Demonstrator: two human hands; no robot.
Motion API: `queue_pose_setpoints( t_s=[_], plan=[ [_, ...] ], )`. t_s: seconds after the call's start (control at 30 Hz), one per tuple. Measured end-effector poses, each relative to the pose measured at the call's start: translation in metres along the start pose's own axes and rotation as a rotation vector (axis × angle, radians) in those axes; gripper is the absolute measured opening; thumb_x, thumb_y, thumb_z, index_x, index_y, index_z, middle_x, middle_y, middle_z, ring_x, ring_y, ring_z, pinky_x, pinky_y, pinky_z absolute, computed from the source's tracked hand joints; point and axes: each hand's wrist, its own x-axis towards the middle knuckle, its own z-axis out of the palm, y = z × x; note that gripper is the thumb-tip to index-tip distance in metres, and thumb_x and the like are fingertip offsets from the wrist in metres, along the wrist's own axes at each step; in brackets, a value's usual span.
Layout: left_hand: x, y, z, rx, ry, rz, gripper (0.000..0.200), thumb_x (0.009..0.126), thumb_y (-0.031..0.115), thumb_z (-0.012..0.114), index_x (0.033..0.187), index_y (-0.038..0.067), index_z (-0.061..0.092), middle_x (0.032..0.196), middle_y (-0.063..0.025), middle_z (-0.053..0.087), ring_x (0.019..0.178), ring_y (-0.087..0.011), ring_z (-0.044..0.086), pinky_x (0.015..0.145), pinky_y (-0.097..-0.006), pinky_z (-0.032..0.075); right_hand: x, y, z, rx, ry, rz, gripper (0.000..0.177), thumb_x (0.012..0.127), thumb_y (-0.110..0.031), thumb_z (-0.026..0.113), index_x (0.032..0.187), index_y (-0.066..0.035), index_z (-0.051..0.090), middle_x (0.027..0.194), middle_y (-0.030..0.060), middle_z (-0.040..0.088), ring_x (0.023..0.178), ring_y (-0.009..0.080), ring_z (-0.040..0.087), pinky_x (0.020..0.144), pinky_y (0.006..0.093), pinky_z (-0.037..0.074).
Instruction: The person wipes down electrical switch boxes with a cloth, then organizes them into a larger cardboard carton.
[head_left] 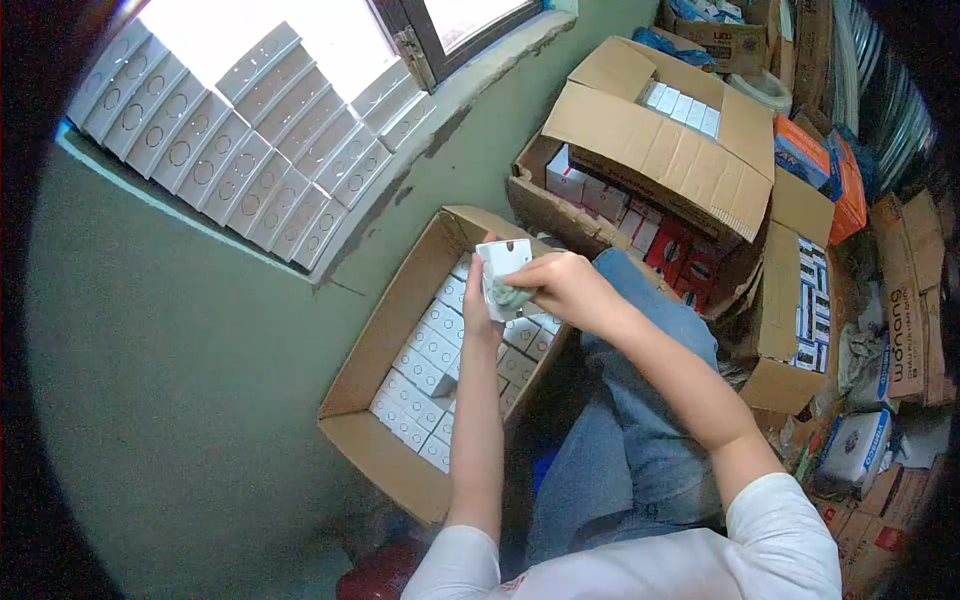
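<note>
My left hand (pixel 477 300) holds a white rectangular box (pixel 506 262) upright above an open cardboard carton. My right hand (pixel 560 285) is closed on a pale green cloth-like item (pixel 512 294), pressed against the face of that box. Under my hands, the carton (pixel 367 405) holds rows of white boxes with round marks (pixel 432 345), with a darker gap among them. More white boxes (pixel 222 160) stand in stepped rows on the window sill at the upper left.
Right of the carton are an open carton (pixel 660 135) with white and red boxes inside and another (pixel 785 340) with dark-and-white packs. Orange packages (pixel 848 190), a white-blue box (pixel 855 445) and flattened cardboard (pixel 910 300) lie farther right. The green wall (pixel 190 380) borders the left.
</note>
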Motion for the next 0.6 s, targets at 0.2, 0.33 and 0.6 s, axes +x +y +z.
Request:
queue_pose_setpoints(
  t_s=[0.2, 0.33, 0.6],
  plan=[
    [0.000, -0.015, -0.001, -0.022, 0.022, -0.082, 0.050, 0.105, 0.039, 0.031, 0.144, 0.010, 0.041, 0.131, -0.0090, 0.057, 0.119, -0.0222, 0.057, 0.101, -0.0382, 0.046, 0.011, 0.009, -0.004, -0.084, 0.342, 0.020, 0.039, 0.071, 0.003, 0.065, 0.108, -0.008, 0.071, 0.103, 0.0149, 0.069, 0.094, 0.0336, 0.066, 0.084, 0.0393, 0.054],
    [-0.001, -0.013, 0.008, -0.052, 0.042, -0.038, 0.049, 0.105, 0.040, 0.032, 0.142, 0.010, 0.043, 0.131, -0.0094, 0.057, 0.118, -0.0231, 0.057, 0.099, -0.0380, 0.048, 0.005, 0.005, -0.004, -0.087, 0.175, -0.052, 0.042, 0.070, 0.003, 0.065, 0.110, -0.008, 0.070, 0.106, 0.0142, 0.068, 0.096, 0.0324, 0.065, 0.086, 0.0393, 0.053],
    [0.000, -0.009, 0.007, -0.054, 0.042, -0.011, 0.050, 0.105, 0.038, 0.030, 0.144, 0.009, 0.041, 0.132, -0.0102, 0.056, 0.119, -0.0229, 0.056, 0.100, -0.0378, 0.047, 0.007, 0.011, -0.006, -0.092, 0.231, 0.034, 0.041, 0.069, 0.002, 0.066, 0.109, -0.006, 0.070, 0.107, 0.0152, 0.068, 0.097, 0.0333, 0.065, 0.087, 0.0403, 0.053]
  ],
)
